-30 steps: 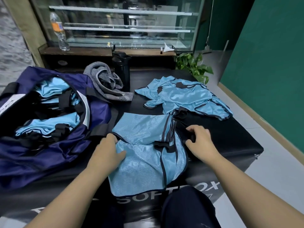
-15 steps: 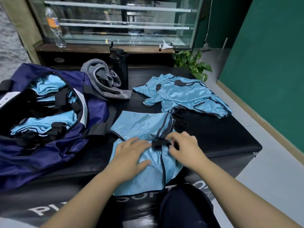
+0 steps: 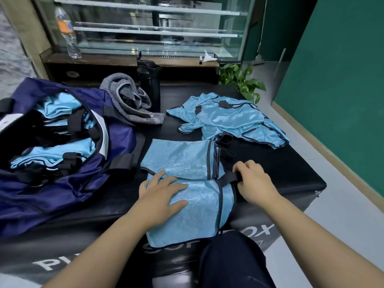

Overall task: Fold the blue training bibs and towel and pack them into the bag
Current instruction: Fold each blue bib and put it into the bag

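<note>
Grip, right hand (image 3: 252, 181): fingers curled round the black strap (image 3: 228, 178) at the right edge of the blue bib (image 3: 191, 196), pinching it.
Grip, left hand (image 3: 161, 193): released, palm flat, fingers spread, pressing on the bib just left of the strap.
Bench (image 3: 278, 169): black padded top under both hands; the bib's near edge hangs over its front.
Bag (image 3: 62, 183): navy, unzipped, well left of the left hand; folded blue bibs with black straps lie inside.
Bib pile (image 3: 230, 121): loose unfolded blue bibs, beyond the right hand, apart from the held bib.
Towel (image 3: 128, 100): grey, crumpled, beyond the left hand, between bag and black bottle (image 3: 148, 84).
Water bottle (image 3: 67, 34): clear, upright on the far ledge.
</note>
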### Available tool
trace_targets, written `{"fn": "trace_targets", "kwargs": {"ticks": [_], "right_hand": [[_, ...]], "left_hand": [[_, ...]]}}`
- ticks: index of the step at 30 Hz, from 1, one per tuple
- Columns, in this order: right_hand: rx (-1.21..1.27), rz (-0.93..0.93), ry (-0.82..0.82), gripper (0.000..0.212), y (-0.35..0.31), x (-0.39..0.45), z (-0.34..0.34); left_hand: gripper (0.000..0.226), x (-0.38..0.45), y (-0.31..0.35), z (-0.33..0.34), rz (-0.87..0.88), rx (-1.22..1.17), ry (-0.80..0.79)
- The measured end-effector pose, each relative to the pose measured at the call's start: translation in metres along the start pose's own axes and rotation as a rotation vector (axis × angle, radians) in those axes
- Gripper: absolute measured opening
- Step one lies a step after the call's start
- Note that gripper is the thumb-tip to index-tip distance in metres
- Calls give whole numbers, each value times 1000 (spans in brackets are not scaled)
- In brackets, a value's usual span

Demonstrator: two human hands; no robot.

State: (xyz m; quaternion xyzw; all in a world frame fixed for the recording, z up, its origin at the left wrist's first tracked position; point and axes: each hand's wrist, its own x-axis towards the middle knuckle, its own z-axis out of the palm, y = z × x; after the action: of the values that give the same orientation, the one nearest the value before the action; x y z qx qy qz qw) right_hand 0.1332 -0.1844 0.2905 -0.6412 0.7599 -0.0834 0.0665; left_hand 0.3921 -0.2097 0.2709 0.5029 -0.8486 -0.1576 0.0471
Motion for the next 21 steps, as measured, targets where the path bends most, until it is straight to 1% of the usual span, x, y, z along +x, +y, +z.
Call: {"fn": "trace_targets", "kwargs": {"ticks": [2, 4, 5, 6, 8, 10, 11, 13, 14, 16, 18, 19, 21], "right_hand": [[0, -105, 17, 46, -5, -3, -3], [35, -232, -18, 59, -11, -6, -8], [46, -267, -48, 57, -14, -6, -9], [53, -282, -77, 49, -17, -7, -10], [73, -247, -100, 23, -20, -8, -8], [93, -168, -131, 22, -21, -6, -6], [99, -136, -137, 20, -19, -3, -5], [169, -63, -101, 11, -13, 0, -6], [223, -22, -71, 11, -9, 2, -8], [297, 31, -53, 15, -3, 2, -9], [277, 47, -84, 19, -1, 3, -7], [248, 49, -91, 19, -1, 4, -5], [160, 42, -63, 14, -3, 8, -4]], "left_hand": [[42, 0, 2, 1, -3, -1, 18], [37, 3, 3, 3, -3, -18, 59], [35, 5, 4, 3, 2, -24, 79], [33, 8, 4, 4, 13, -30, 96], [28, 12, 2, 7, 29, -55, 119], [25, 14, -1, 11, 29, -106, 134], [28, 14, -3, 13, 33, -120, 135], [43, 14, -5, 15, 59, -77, 145], [45, 13, -6, 14, 63, -51, 138], [36, 14, -7, 13, 56, -54, 122], [33, 14, -8, 13, 73, -92, 139], [30, 15, -9, 14, 90, -122, 170], [21, 17, -14, 17, 111, -179, 313]]}}
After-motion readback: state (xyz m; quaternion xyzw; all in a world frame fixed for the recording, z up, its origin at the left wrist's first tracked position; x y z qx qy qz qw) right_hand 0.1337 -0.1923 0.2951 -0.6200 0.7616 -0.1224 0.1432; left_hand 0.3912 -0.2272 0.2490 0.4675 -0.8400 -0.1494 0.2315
